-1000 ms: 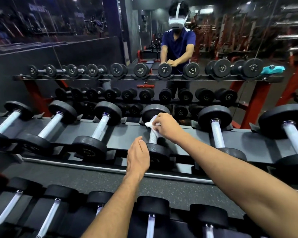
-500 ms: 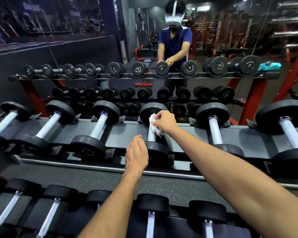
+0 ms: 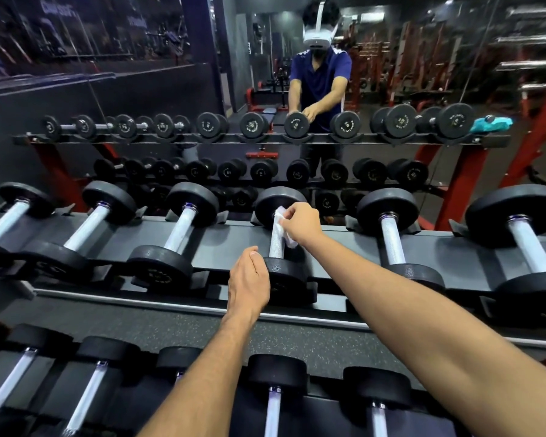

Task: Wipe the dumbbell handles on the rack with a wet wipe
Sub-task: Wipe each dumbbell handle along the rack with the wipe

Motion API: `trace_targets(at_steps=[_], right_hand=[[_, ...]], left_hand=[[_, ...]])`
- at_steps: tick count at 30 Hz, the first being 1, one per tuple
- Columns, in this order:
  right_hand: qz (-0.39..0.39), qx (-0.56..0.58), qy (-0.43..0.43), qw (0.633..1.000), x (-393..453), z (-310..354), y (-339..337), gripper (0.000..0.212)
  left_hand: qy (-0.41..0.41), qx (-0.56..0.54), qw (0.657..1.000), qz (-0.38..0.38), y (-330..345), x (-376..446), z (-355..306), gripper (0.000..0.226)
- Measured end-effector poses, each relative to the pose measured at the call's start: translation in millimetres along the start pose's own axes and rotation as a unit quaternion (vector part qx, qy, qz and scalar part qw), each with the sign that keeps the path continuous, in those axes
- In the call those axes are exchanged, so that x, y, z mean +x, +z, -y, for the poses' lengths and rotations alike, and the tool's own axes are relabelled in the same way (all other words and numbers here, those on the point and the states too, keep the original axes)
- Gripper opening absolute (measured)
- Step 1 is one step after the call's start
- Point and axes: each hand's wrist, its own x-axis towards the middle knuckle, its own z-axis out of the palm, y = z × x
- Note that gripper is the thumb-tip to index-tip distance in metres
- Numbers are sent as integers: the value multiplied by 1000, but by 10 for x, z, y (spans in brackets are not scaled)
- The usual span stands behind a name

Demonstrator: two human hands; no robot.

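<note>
Lettering on the near dumbbell (image 3: 278,247) heads is too faint for me to read. It lies mid-rack (image 3: 227,238), handle running front edge to back. My right hand (image 3: 300,223) pinches the wet wipe (image 3: 281,230) against the handle's far end; my left hand (image 3: 249,280), fingers curled, grips its near head.

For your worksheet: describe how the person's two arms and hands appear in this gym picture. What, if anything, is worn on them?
Both forearms are bare from the frame edge to the wrist: no sleeves, gloves, watch or bands show. The left hand and right hand show no rings. A short thumbnail shows on the left hand.
</note>
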Motion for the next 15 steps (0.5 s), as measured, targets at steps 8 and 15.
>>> trace_targets(at_steps=[8,15], right_hand=[[208,-23,28,977,-221,-217,-72,4],[47,-58,26,997,91,-56,18,18]], left_hand=[[-4,-2,1000,-10,9,4,0,45],[-1,-2,1000,-10,9,11,18,45]])
